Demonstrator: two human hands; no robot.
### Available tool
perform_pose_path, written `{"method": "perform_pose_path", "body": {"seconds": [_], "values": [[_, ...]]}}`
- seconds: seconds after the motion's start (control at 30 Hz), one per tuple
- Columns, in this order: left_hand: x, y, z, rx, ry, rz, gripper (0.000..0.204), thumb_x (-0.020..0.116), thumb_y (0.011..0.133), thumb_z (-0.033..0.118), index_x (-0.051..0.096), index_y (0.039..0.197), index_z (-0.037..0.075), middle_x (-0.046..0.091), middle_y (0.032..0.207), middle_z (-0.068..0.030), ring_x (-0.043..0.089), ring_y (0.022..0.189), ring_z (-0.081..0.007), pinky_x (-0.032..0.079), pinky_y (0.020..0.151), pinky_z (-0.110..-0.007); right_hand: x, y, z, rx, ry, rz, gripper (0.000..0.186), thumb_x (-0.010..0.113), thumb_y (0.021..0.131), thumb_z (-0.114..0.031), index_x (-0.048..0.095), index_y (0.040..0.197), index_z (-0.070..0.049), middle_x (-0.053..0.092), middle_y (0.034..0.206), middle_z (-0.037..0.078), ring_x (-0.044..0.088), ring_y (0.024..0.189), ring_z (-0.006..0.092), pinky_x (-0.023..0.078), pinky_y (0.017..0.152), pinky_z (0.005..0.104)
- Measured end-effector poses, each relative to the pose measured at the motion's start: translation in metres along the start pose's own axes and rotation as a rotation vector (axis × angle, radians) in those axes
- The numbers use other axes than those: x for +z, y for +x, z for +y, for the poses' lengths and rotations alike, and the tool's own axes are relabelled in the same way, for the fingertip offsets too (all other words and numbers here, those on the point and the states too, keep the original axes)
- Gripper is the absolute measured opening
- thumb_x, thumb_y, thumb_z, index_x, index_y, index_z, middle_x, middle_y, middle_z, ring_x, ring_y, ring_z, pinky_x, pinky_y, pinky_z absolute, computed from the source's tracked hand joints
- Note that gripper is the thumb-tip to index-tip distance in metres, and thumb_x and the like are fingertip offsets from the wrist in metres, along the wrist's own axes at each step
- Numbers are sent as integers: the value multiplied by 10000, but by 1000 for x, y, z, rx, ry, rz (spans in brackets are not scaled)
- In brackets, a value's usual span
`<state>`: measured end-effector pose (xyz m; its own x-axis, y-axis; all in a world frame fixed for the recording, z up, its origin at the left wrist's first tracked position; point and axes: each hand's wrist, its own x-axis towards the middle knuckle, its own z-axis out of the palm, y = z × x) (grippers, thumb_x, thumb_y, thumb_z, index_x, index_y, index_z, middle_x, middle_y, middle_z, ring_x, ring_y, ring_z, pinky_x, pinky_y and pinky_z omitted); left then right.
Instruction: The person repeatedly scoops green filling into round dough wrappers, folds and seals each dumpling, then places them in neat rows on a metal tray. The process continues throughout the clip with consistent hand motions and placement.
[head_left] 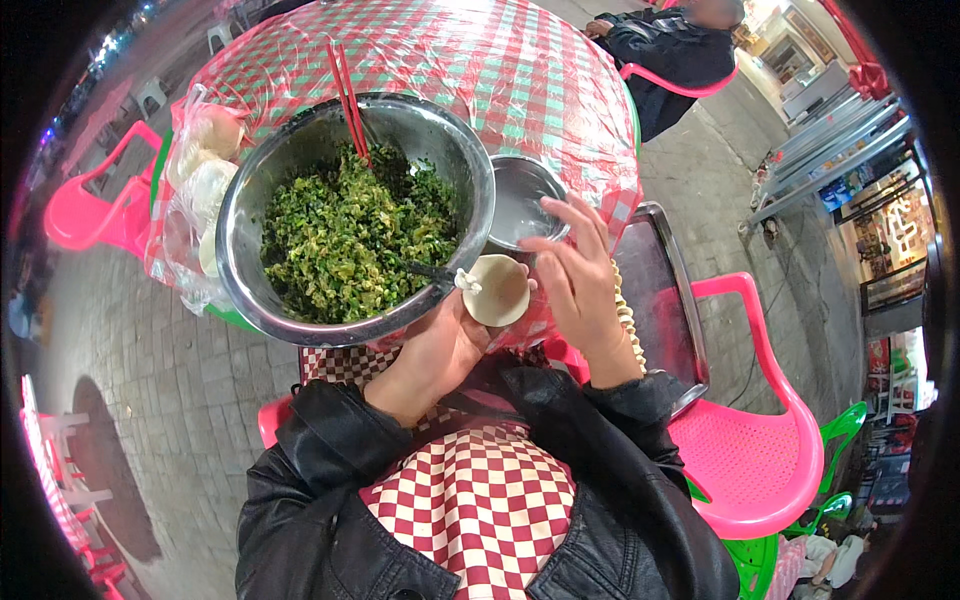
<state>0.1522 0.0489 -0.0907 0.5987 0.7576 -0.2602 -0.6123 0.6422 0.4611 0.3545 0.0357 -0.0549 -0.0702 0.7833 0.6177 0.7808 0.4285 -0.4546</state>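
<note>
A large steel bowl [478, 215] of chopped green filling [350, 235] stands before me, with red chopsticks [347, 105] upright in it. My left hand [445, 345], closed, supports a round, pale dough wrapper [500, 292] at the bowl's near right rim. Beside the wrapper, a dark stick [430, 269] with a white, knotted-looking end crosses the rim; whether my left hand touches it I cannot tell. My right hand [580, 285] is open, fingers apart and slightly bent, just right of the wrapper. Its fingertips overlap a smaller metal bowl [520, 180] that looks to hold cloudy liquid.
A clear plastic bag [195, 190] of pale round pieces lies left of the large bowl on the checked tablecloth [450, 50]. A metal tray [660, 300] with a row of pleated dumplings [626, 315] rests by a pink chair [750, 460]. Another person [670, 60] sits across.
</note>
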Motion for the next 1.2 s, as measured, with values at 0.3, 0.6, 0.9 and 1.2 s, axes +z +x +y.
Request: {"method": "perform_pose_path", "body": {"seconds": [0.3,0.6,0.9,1.2], "values": [[3,-1,0,-21,-37,59,470,347,1209,372,536,1507,60,636,1468,-97,622,1353,-238,504,1168,-444,-4,-20,-32,-196,34,-146,254,734,961,-299,831,1145,-153,553,1559,196,405,1523,472,333,1253,579],[-7,2,-4,27,-59,275,416,426,1197,308,573,1455,18,651,1484,-128,640,1354,-257,504,1196,-436,-8,-16,-12,-130,-122,-16,246,738,989,-257,791,1056,-26,603,1454,202,472,1457,470,398,1202,548],[-12,4,4,41,-179,-9,468,470,1180,366,558,1474,12,633,1503,-156,630,1377,-267,495,1218,-445,6,9,10,-42,-124,-25,271,723,1008,-283,814,1001,-28,616,1455,213,461,1476,466,371,1222,563],[-11,7,0,84,-84,-40,573,445,1168,462,524,1516,13,618,1523,-163,639,1369,-291,544,1172,-472,-12,-19,-27,-165,-108,-117,336,731,988,-346,821,1079,-35,617,1483,193,458,1501,452,382,1229,581]]}}
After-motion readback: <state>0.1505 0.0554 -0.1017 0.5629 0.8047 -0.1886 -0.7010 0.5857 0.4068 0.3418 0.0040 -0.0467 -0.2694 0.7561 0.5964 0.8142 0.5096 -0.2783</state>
